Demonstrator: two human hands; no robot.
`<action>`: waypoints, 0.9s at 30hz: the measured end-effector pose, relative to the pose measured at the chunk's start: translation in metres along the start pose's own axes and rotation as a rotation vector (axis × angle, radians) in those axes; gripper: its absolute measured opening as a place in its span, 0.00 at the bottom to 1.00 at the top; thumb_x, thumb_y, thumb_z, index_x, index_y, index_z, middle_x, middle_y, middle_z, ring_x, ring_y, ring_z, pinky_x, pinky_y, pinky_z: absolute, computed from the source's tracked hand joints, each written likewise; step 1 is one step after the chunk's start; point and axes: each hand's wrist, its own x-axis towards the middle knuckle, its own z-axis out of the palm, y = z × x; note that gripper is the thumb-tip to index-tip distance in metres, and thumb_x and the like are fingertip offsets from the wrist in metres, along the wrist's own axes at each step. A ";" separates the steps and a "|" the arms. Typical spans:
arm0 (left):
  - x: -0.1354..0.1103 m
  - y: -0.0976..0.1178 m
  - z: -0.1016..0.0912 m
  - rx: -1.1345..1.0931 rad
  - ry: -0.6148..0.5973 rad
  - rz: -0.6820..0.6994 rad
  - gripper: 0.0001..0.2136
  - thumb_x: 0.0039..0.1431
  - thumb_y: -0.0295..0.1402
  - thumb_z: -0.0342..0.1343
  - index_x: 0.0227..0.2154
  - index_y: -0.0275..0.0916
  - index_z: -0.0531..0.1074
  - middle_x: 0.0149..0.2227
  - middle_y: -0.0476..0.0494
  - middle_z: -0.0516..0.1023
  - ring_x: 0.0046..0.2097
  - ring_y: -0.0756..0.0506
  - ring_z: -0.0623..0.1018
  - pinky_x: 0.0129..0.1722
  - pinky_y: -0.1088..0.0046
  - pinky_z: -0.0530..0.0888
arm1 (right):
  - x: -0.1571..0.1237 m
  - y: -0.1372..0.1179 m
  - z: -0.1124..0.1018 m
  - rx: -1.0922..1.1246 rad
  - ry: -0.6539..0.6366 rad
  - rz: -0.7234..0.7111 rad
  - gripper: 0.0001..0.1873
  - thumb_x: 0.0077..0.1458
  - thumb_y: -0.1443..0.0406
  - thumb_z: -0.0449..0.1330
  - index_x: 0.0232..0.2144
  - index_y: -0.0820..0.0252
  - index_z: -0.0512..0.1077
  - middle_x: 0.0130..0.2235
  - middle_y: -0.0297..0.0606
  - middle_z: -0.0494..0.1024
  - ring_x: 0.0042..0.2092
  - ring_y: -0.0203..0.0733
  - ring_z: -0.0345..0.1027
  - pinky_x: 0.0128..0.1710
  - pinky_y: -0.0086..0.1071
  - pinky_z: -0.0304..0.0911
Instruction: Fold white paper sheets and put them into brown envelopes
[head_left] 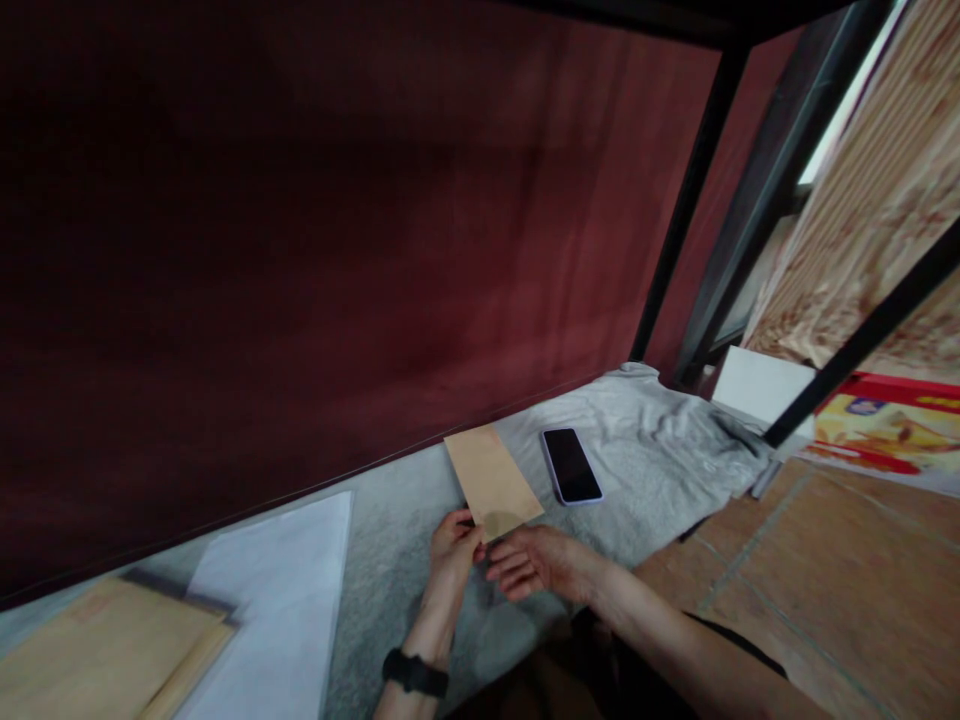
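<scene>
As we look down through the head view, the envelope lies flat on the cloth at twelve o'clock from us — work on it seems barely begun, with the white sheets at eight o'clock untouched. Our left hand pinches its near edge; our right hand, half open, touches its corner.

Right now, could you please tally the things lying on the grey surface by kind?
Brown envelope, pinched by the left hand: 1
Phone: 1
White sheet: 1
Pile of brown paper: 1
Total: 4
</scene>
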 end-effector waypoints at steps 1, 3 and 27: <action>0.001 0.000 0.000 0.008 0.001 0.003 0.21 0.33 0.42 0.69 0.31 0.38 0.73 0.20 0.53 0.73 0.21 0.50 0.73 0.22 0.76 0.67 | -0.002 -0.003 -0.001 -0.078 0.014 -0.006 0.22 0.65 0.58 0.48 0.44 0.65 0.77 0.43 0.49 0.83 0.40 0.46 0.80 0.40 0.38 0.75; 0.003 0.000 0.001 0.019 -0.006 0.007 0.21 0.34 0.41 0.68 0.32 0.38 0.73 0.20 0.53 0.73 0.21 0.50 0.73 0.21 0.76 0.67 | -0.005 -0.008 -0.004 -0.308 0.179 -0.136 0.21 0.66 0.58 0.47 0.43 0.61 0.78 0.42 0.45 0.83 0.40 0.45 0.79 0.39 0.38 0.75; -0.016 0.000 0.031 0.623 -0.025 0.497 0.16 0.63 0.31 0.49 0.51 0.40 0.74 0.59 0.36 0.74 0.64 0.38 0.68 0.65 0.55 0.61 | 0.022 0.041 -0.031 -1.580 0.679 -0.506 0.29 0.70 0.60 0.48 0.69 0.62 0.57 0.70 0.46 0.58 0.70 0.49 0.50 0.67 0.46 0.50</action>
